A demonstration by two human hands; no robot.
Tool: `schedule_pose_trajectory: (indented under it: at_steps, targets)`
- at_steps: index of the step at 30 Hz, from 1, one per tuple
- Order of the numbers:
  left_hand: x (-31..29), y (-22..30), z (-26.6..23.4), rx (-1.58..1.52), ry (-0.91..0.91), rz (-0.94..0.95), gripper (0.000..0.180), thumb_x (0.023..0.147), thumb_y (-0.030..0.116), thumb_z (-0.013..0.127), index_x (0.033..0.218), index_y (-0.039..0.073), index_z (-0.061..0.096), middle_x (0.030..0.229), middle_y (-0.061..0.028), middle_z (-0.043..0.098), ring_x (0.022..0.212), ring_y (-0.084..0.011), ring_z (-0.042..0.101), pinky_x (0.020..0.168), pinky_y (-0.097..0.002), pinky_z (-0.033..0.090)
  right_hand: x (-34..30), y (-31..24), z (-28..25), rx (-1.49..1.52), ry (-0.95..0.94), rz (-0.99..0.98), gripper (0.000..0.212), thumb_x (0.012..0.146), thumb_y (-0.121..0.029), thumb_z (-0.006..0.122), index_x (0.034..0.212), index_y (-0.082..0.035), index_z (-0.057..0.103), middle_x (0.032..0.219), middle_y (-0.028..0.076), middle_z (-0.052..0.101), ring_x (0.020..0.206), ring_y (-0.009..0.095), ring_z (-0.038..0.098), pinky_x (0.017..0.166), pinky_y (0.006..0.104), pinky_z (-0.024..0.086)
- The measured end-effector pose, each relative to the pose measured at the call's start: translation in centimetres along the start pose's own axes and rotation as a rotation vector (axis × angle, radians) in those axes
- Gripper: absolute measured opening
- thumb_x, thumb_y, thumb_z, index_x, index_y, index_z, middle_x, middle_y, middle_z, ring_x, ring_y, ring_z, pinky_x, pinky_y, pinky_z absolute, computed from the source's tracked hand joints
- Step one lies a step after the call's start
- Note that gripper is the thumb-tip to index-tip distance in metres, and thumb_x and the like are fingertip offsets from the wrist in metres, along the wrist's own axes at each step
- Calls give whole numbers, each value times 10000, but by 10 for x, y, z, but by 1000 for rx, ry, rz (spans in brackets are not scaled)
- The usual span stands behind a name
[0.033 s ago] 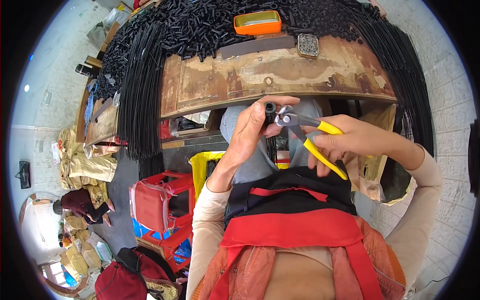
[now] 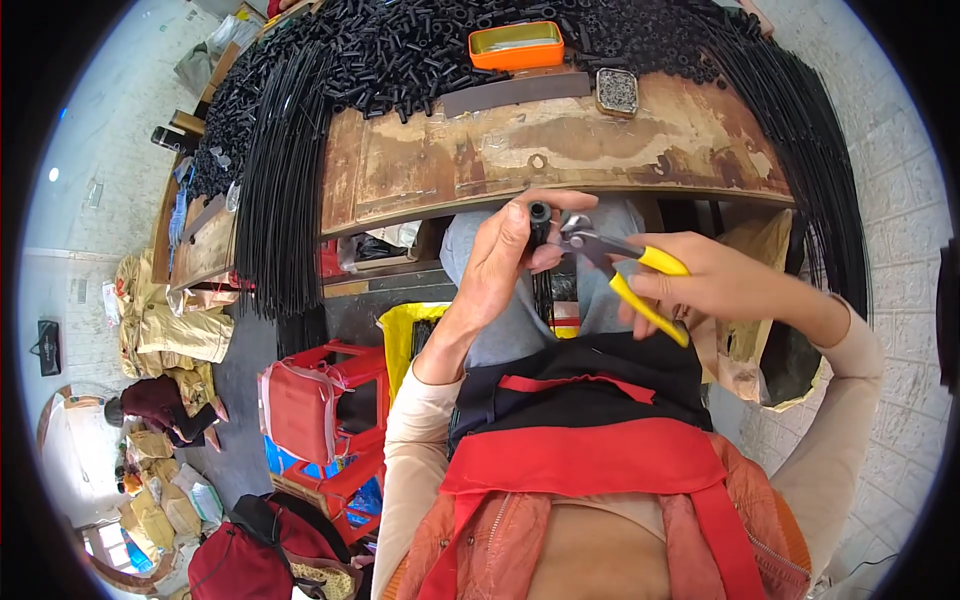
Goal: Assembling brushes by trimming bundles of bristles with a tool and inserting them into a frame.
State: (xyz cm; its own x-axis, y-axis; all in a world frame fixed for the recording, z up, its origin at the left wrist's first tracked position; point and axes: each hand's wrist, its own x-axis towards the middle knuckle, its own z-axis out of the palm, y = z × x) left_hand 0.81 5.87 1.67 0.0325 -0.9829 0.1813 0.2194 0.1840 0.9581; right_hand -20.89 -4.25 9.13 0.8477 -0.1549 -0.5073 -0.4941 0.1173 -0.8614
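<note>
My left hand (image 2: 497,240) is closed around a short black tube (image 2: 540,214), its hollow end facing up and its index finger stretched out beyond it. Yellow-handled pliers (image 2: 650,262) are in my right hand (image 2: 715,275), whose fingers wrap the two handles. The metal jaws of the pliers lie right beside the tube, near my left fingertips. Whether the jaws grip something small there I cannot make out. Both hands are over my lap, just in front of the wooden table (image 2: 430,170).
Black tubes (image 2: 390,60) are heaped across the table's far side, with bundles of thin black rods (image 2: 275,200) hanging at both ends. An orange box (image 2: 516,46) and a small tin (image 2: 617,92) sit there. Red stools (image 2: 310,410) stand left; people (image 2: 165,412) are farther off.
The pliers' handles have come slightly closer together, the lower one rising a little. The jaws have shifted slightly right. My left hand and the tube have barely moved.
</note>
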Motion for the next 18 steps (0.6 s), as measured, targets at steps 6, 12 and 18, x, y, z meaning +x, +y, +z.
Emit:
schedule_pose_trajectory:
  at_steps: [6,12,18]
  targets:
    - [4,-2,11,82,-41,9,551,1049,481,306,1091,-8,556,683,31,401,615,-59,324,565,-226,271,-18,-19,-9,-592,241,-188,398,967,-214,560,1296,1,501,739,104,629,656,144,633,584,292,490]
    - [12,17,-2,126,-146,-87,656,1019,553,322,1157,-31,588,669,34,430,600,-68,347,559,-248,279,-10,-15,-16,-667,249,-236,426,975,-336,533,1253,-15,530,869,206,649,811,351,647,735,414,496]
    - [5,248,-185,-274,130,305,466,1049,178,372,1479,11,302,724,46,254,616,-96,241,576,-252,268,13,56,-88,-695,627,-96,462,966,-392,523,1255,-32,505,986,200,636,990,399,611,837,468,463]
